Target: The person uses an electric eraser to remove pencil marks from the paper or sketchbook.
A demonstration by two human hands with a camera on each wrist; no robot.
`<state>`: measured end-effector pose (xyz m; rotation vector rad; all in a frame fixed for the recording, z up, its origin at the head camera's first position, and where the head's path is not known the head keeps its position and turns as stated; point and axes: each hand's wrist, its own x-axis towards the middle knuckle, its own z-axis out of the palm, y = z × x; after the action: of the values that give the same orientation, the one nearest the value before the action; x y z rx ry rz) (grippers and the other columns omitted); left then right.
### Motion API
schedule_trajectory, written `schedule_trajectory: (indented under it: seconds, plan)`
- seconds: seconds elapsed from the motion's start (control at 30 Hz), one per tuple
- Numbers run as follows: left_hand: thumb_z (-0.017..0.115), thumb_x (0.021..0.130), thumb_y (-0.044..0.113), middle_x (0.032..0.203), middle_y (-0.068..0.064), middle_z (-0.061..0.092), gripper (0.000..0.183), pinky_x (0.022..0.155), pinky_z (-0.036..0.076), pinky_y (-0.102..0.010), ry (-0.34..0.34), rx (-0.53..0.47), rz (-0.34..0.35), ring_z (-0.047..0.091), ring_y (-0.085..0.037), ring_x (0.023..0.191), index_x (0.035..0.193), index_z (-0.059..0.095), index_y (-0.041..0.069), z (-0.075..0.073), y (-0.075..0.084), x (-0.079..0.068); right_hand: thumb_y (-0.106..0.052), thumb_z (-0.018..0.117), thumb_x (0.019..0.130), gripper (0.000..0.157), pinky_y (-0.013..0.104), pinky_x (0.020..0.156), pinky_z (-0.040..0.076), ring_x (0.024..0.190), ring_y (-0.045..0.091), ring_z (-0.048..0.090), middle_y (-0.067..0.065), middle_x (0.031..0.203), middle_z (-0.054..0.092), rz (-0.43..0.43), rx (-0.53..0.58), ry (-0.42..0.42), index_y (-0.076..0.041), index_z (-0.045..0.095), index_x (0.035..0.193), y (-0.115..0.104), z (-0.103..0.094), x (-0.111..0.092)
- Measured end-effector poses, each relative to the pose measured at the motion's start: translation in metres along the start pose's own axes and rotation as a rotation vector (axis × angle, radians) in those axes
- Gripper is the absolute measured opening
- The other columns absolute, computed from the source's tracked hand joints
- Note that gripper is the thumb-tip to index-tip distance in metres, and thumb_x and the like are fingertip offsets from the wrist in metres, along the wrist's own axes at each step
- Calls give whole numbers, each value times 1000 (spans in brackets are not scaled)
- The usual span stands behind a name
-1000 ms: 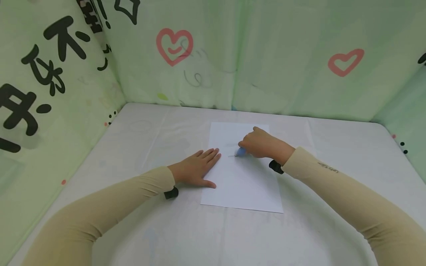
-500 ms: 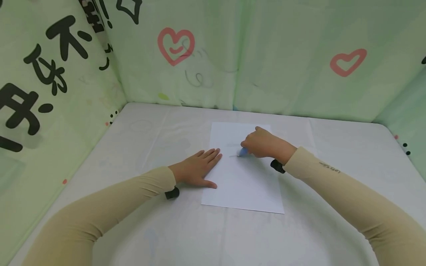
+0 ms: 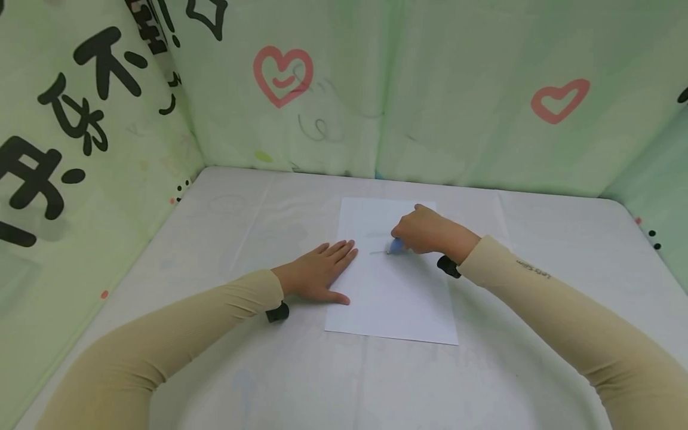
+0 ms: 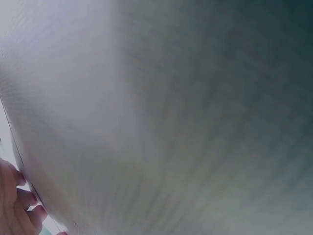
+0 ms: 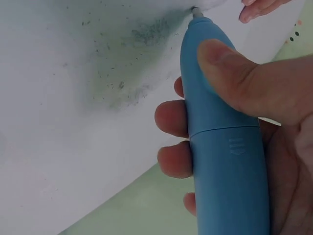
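A white sheet of paper [image 3: 395, 310] lies on the table. My left hand [image 3: 317, 273] rests flat on its left edge, fingers spread. In my right hand [image 3: 421, 230] is a blue pen-shaped electric eraser [image 5: 225, 152], thumb along one side and fingers curled round the other. Its narrow tip [image 5: 196, 12] touches the paper at the end of a faint grey line [image 3: 378, 253]. Dark crumbs [image 5: 122, 84] and a grey smudge [image 5: 151, 33] show on the sheet in the right wrist view. Blurred pale surface fills most of the left wrist view, with some fingers [image 4: 17, 203] at lower left.
The white-covered table [image 3: 258, 370] extends around the paper on all sides. Pale green curtains [image 3: 457, 89] with hearts and black characters stand behind it and at both sides. A small black device [image 3: 448, 267] sits under the right wrist, and another [image 3: 278, 312] under the left.
My right hand has shifted slightly to the right with the electric eraser, its tip staying on the paper. The faint line left of the tip looks a little longer. My left hand keeps its place.
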<state>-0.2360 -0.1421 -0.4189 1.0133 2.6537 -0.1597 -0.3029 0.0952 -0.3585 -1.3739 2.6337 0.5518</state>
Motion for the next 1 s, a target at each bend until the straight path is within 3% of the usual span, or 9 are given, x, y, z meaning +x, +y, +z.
schedule_trajectory:
  seconds: [0.13, 0.3, 0.6, 0.83, 1.0]
  plan:
    - [41, 85, 72, 161, -8, 1, 100, 120, 13, -44, -3, -4, -3, 3, -22, 149, 152, 2, 9, -1, 0, -1, -17, 71, 82, 11, 51, 83, 49, 68, 17, 62, 3, 74, 69, -16, -47, 39, -10, 64, 87, -1, 1, 1]
    - [41, 85, 72, 160, -8, 0, 100, 120, 13, -44, -2, -4, 6, 3, -23, 149, 152, 2, 9, -2, 0, -1, -16, 72, 82, 10, 48, 79, 49, 68, 16, 61, 3, 75, 69, -11, -17, 29, -10, 64, 85, -1, 0, 0]
    - [41, 85, 72, 160, -8, 1, 100, 120, 13, -44, -8, 2, -6, 3, -23, 149, 152, 2, 8, -2, 1, -2, -19, 69, 85, 15, 52, 88, 49, 75, 20, 66, 6, 80, 71, -26, -47, 39, -9, 66, 96, -6, 1, 3]
    - [41, 85, 71, 161, -7, 0, 99, 120, 12, -43, -6, -1, -4, 2, -22, 149, 152, 2, 9, 0, -1, -1, -18, 72, 82, 12, 46, 78, 49, 64, 14, 58, 2, 71, 68, -17, -29, 28, -10, 63, 83, -2, 3, -1]
    - [41, 85, 71, 161, -7, 0, 99, 120, 12, -43, -9, 2, -8, 2, -22, 149, 152, 2, 9, 1, -1, -1, -18, 71, 83, 12, 50, 84, 49, 69, 17, 62, 3, 74, 68, -12, -40, 23, -10, 64, 88, 0, 5, 1]
